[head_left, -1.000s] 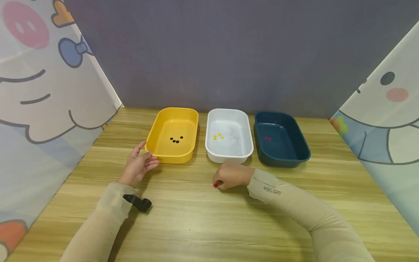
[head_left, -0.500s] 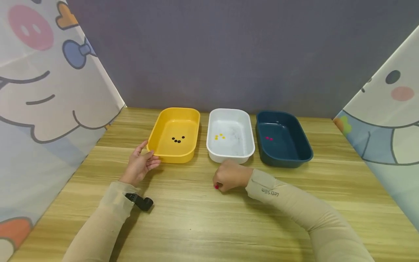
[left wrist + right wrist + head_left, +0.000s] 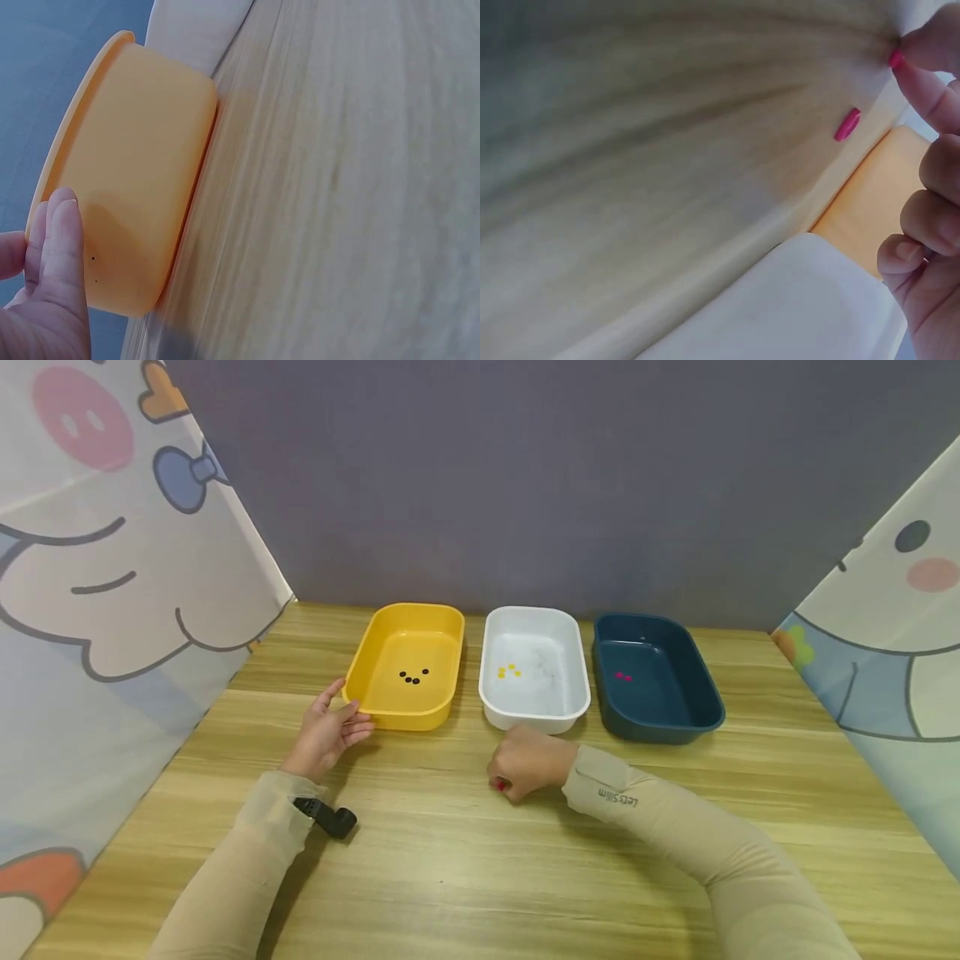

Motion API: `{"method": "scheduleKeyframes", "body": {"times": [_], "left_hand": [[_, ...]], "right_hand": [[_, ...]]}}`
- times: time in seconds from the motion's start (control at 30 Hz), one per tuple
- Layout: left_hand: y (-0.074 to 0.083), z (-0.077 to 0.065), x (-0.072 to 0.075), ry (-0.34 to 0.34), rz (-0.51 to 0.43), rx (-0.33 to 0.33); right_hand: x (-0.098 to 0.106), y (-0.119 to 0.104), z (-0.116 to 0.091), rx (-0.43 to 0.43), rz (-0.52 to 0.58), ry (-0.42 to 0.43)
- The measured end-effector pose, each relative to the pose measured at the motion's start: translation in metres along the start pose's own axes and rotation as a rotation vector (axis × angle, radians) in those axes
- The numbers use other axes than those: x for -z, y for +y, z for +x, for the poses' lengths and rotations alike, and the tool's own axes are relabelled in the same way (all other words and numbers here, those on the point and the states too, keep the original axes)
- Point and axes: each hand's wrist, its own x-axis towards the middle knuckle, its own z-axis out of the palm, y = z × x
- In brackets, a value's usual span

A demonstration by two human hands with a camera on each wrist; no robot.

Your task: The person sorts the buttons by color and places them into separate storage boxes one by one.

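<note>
My right hand [image 3: 525,764] is lowered near the table in front of the white tray [image 3: 572,714]. Thumb and forefinger pinch a small pink disc [image 3: 896,58], while the other fingers are curled in the right wrist view. A second pink disc [image 3: 847,124] lies close by, on the table. At the near left corner of the yellow tray [image 3: 408,721], my left hand [image 3: 322,735] holds the rim, thumb over it and fingers against the outer wall. Several black discs [image 3: 416,681] lie in that tray, several yellow discs [image 3: 512,667] in the white one.
To the right stands a dark blue tray [image 3: 660,732] with two pink discs [image 3: 627,677] inside. The three trays form a row on the wooden table [image 3: 420,893], before a grey backdrop [image 3: 510,485]. Cartoon-printed panels [image 3: 150,577] flank both sides.
The head view has shifted slightly, so the trays appear a little further right. Both hands stay in nearly the same places, and the tray contents look the same.
</note>
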Motion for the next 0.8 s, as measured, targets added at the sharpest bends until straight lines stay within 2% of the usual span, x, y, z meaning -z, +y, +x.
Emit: {"method": "scheduleKeyframes", "body": {"times": [0.23,0.53,0.8], "left_hand": [[0.0,0.0,-0.001,0.008,-0.008,0.014],[0.002,0.001,-0.001,-0.004,-0.011,0.015],[0.001,0.001,0.001,-0.001,0.001,0.014]], "right_hand": [[0.001,0.003,-0.002,0.017,0.008,0.033],[0.013,0.004,-0.011,-0.039,0.006,0.031],[0.01,0.01,-0.037,-0.069,-0.014,0.103]]}}
